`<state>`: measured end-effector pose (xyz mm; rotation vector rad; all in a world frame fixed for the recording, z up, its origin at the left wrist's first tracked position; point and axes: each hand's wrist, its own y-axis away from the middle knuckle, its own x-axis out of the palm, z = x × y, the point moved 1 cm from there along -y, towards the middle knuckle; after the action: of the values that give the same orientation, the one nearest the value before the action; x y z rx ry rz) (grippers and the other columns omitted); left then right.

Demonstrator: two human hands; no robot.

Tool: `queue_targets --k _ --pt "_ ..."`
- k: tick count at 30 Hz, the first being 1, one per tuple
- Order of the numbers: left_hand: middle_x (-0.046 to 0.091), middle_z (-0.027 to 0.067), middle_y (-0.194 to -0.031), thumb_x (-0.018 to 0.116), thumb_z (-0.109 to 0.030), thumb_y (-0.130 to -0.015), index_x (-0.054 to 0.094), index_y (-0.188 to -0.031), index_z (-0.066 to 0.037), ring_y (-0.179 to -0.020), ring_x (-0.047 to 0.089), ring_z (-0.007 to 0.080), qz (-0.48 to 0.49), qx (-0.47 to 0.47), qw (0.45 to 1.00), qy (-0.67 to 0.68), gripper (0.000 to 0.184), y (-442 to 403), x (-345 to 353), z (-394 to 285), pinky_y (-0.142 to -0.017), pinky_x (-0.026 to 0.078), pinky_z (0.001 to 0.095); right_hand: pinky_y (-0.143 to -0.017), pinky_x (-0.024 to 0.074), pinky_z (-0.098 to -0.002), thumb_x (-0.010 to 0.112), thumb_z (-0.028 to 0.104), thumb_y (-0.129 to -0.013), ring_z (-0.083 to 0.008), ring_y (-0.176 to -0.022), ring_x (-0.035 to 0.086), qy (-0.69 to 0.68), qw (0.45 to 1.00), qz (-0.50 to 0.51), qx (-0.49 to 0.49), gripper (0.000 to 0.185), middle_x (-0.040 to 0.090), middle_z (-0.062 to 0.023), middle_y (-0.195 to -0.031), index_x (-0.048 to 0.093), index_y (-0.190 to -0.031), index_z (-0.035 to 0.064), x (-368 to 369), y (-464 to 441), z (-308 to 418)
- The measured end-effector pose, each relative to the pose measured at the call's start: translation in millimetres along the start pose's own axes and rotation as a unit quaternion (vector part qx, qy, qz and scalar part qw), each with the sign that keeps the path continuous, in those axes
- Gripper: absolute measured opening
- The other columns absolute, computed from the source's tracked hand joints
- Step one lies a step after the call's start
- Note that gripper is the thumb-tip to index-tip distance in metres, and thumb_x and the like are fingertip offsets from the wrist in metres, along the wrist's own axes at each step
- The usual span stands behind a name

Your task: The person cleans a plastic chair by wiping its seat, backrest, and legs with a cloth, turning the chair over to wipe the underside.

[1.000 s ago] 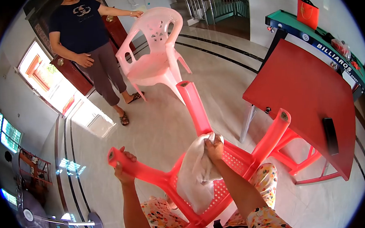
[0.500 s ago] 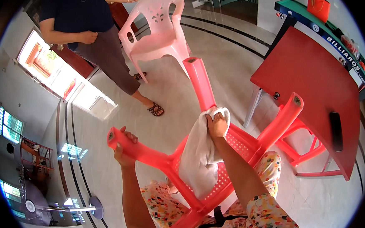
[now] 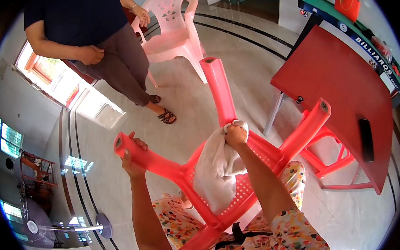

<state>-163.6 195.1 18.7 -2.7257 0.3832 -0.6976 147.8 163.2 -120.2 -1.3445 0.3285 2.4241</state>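
A red plastic stool (image 3: pixel 163 167) is tipped over in front of my lap, its legs pointing up and outward and its perforated seat underneath. My left hand (image 3: pixel 131 165) is wrapped round the left leg close to its end. In my right hand (image 3: pixel 236 134) is a bunched white cloth (image 3: pixel 214 172), pressed to the base of the far leg (image 3: pixel 220 91). The rest of the cloth hangs over the seat, hiding part of its holes.
A person (image 3: pixel 82 27) in dark clothes stands at the far left, beside a pink plastic armchair (image 3: pixel 169 42). On the right are a red table (image 3: pixel 331 98) with a black object (image 3: pixel 367 140), another red stool (image 3: pixel 333 166) and a billiards table (image 3: pixel 364 41). A fan (image 3: pixel 32 226) stands at left.
The other person has shifted, with one arm lowered in front of the armchair. My right hand has slid slightly down with the cloth at the leg's base. My left hand keeps its hold.
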Motion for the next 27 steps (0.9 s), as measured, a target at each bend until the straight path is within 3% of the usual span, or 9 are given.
queue_targets --k 5,7,11,12,17,19,20,24,27 --pt "0.053 0.0103 -0.083 0.057 -0.037 -0.078 0.046 -0.117 0.004 -0.071 0.05 0.0201 -0.02 0.008 1.0 0.007 0.058 7 -9 2 -0.066 0.041 0.0328 -0.071 0.0487 -0.0361 0.059 0.008 -0.067 -0.0263 -0.078 0.062 -0.09 0.991 0.018 -0.096 0.011 0.063 -0.0123 -0.082 0.063 -0.077 0.0059 12 1 -22" --pt "0.053 0.0101 -0.082 0.057 -0.037 -0.078 0.046 -0.117 0.003 -0.071 0.05 0.02 -0.02 0.012 1.0 0.008 0.058 8 -10 2 -0.066 0.041 0.0328 -0.071 0.0492 -0.0331 0.062 0.008 -0.07 -0.0264 -0.081 0.061 -0.497 0.866 -0.018 -0.041 0.012 0.062 -0.0124 -0.084 0.062 -0.082 0.0047 11 9 -26" --pt "0.053 0.0098 -0.082 0.057 -0.037 -0.077 0.047 -0.116 0.003 -0.071 0.05 0.0198 -0.022 0.006 1.0 0.002 0.057 8 -10 1 -0.066 0.041 0.0326 -0.068 0.0457 -0.0316 0.062 0.006 -0.074 -0.0254 -0.075 0.059 -0.432 0.872 -0.225 0.051 0.01 0.06 -0.0113 -0.081 0.06 -0.082 0.0001 7 10 -21" --pt "0.053 0.0098 -0.082 0.057 -0.037 -0.077 0.047 -0.116 0.003 -0.071 0.05 0.0198 -0.02 0.009 1.0 0.002 0.057 6 -10 0 -0.066 0.041 0.0326 -0.065 0.0432 -0.0329 0.062 0.004 -0.074 -0.0245 -0.071 0.056 -0.431 0.845 -0.315 -0.015 0.007 0.058 -0.0099 -0.081 0.058 -0.075 -0.0009 6 7 -13" --pt "0.053 0.0096 -0.082 0.057 -0.038 -0.077 0.047 -0.117 0.002 -0.07 0.05 0.0197 -0.012 0.008 1.0 0.003 0.057 8 -10 0 -0.067 0.041 0.0324 -0.06 0.0389 -0.0342 0.064 0.003 -0.073 -0.0232 -0.062 0.045 -0.456 0.822 -0.34 -0.03 0.015 0.048 -0.008 -0.068 0.051 -0.068 -0.0015 -4 -7 13" --pt "0.053 0.0095 -0.083 0.057 -0.038 -0.077 0.046 -0.117 0.002 -0.071 0.05 0.0196 -0.011 0.006 1.0 0.005 0.058 8 -10 1 -0.067 0.041 0.0325 -0.06 0.0388 -0.0339 0.066 0.006 -0.073 -0.0241 -0.06 0.043 -0.404 0.832 -0.365 -0.106 0.017 0.046 -0.0101 -0.064 0.051 -0.068 -0.0014 -10 -11 23" --pt "0.053 0.0094 -0.083 0.057 -0.038 -0.077 0.046 -0.118 0.002 -0.071 0.05 0.0196 -0.01 0.002 1.0 0.006 0.058 8 -10 2 -0.067 0.041 0.0326 -0.059 0.0387 -0.035 0.068 0.008 -0.073 -0.0259 -0.059 0.043 -0.352 0.883 -0.309 -0.034 0.02 0.048 -0.0131 -0.062 0.051 -0.067 -0.0018 -16 -11 27" --pt "0.053 0.0092 -0.083 0.057 -0.037 -0.077 0.046 -0.118 0.002 -0.072 0.05 0.0196 0.0 -0.001 1.0 0.017 0.058 10 -10 0 -0.068 0.041 0.0327 -0.053 0.0358 -0.0333 0.066 0.012 -0.075 -0.0182 -0.053 0.033 -0.409 0.87 -0.275 0.004 0.029 0.035 -0.0092 -0.055 0.043 -0.062 -0.0005 -13 -18 28" --pt "0.053 0.009 -0.084 0.057 -0.037 -0.077 0.046 -0.119 0.001 -0.073 0.05 0.0196 0.005 -0.002 1.0 0.023 0.057 8 -9 0 -0.069 0.041 0.0326 -0.057 0.0405 -0.0378 0.067 0.009 -0.073 -0.0297 -0.056 0.05 -0.383 0.877 -0.289 -0.024 0.018 0.055 -0.0181 -0.063 0.054 -0.066 -0.0019 -12 -15 24"
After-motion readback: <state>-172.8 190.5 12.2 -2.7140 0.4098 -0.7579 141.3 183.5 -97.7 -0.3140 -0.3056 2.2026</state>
